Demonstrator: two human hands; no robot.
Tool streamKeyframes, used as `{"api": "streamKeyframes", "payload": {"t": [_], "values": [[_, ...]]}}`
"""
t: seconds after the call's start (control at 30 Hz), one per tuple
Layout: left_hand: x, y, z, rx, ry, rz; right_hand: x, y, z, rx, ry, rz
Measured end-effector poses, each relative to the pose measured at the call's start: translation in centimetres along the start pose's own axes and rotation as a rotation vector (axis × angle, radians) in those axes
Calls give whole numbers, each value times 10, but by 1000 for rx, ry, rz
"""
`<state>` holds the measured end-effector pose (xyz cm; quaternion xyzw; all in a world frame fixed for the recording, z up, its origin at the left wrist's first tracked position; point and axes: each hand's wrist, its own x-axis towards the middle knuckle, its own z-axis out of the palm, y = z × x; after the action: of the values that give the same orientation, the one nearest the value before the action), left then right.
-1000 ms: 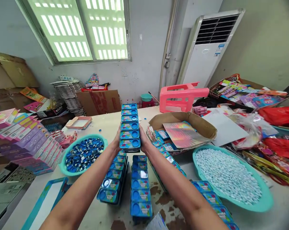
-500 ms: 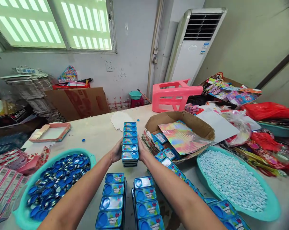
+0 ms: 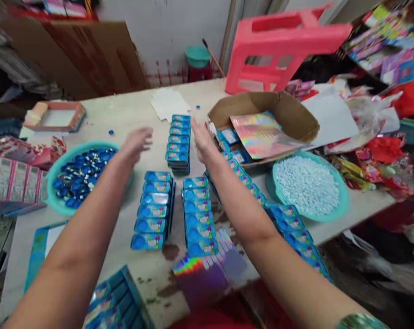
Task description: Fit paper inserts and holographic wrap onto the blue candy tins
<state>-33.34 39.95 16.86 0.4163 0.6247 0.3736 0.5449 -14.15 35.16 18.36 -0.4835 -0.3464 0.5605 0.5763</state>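
Several stacks of blue tins point(image 3: 178, 140) stand in a row at the middle of the table. To their left my left hand point(image 3: 137, 140), blurred by motion, is raised with fingers apart and nothing in it. Close beside the right side of the row, my right hand point(image 3: 203, 137) has its fingers stretched out and grips nothing. Nearer to me are two more rows, the left row of tins point(image 3: 151, 211) and the right row of tins point(image 3: 198, 214). Another line of tins point(image 3: 292, 224) runs under and past my right forearm.
A basin of blue caps point(image 3: 49, 192) is at the left, and a basin of pale pieces point(image 3: 344, 196) at the right. Behind the right arm sits a cardboard box point(image 3: 296, 114) with a shiny sheet. A pink stool point(image 3: 237, 59) lies at the table's back edge.
Both hands have come off the middle row of tins, the left moving away to the left. The view has tilted down, showing more of the near table.
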Motion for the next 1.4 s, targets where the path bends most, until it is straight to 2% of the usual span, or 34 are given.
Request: {"api": "streamKeyframes", "payload": {"t": [0.03, 0.1, 0.13, 0.17, 0.23, 0.27, 0.3, 0.37, 0.4, 0.43, 0.53, 0.6, 0.67, 0.8, 0.87, 1.0, 1.1, 1.2, 1.3, 1.37, 1.4], "values": [[-22, 7, -6, 23, 49, 131, -23, -9, -8, -42, -40, -91], [-84, 16, -13, 68, 92, 375, -87, -17, -31, -69, -118, -329], [-123, 16, -13, 76, 124, 493, -124, -14, -46, -68, -82, -415], [-164, 12, -10, 87, 155, 540, -164, -5, -64, -91, 10, -476], [-246, -13, 5, 105, 338, 567, -240, 29, -108, -284, 116, -380], [-281, -34, 16, 133, 355, 522, -272, 53, -131, -375, 108, -268], [-310, -59, 27, 183, 282, 458, -300, 78, -153, -451, 71, -130], [-346, -118, 51, 426, -49, 261, -339, 128, -192, -588, 9, 18], [-354, -149, 62, 598, -213, 133, -351, 148, -209, -665, -15, 30], [-356, -178, 71, 749, -259, 97, -360, 166, -222, -750, -38, 18], [-341, -251, 93, 1152, -99, 106, -373, 196, -251, -973, -116, -48], [-327, -280, 102, 1340, -51, 42, -378, 204, -262, -1075, -192, -64], [-319, -295, 107, 1436, -32, -4, -385, 209, -269, -1149, -264, -74], [-321, -302, 107, 1410, -12, -31, -401, 208, -277, -1202, -336, -113], [-333, -299, 102, 1324, -72, -35, -411, 198, -279, -1176, -328, -149], [-380, -280, 94, 1151, -265, 80, -436, 155, -282, -1142, -197, -353], [-416, -264, 104, 1112, -401, 211, -446, 129, -284, -1208, -148, -446], [-432, -256, 127, 1101, -523, 256, -443, 125, -287, -1245, -278, -340], [-425, -256, 145, 1133, -567, 276, -438, 134, -295, -1191, -385, -193], [-416, -258, 147, 1187, -583, 300, -439, 140, -305, -1102, -351, -118], [-411, -259, 146, 1213, -600, 313, -440, 142, -311, -1047, -264, -72]]}}
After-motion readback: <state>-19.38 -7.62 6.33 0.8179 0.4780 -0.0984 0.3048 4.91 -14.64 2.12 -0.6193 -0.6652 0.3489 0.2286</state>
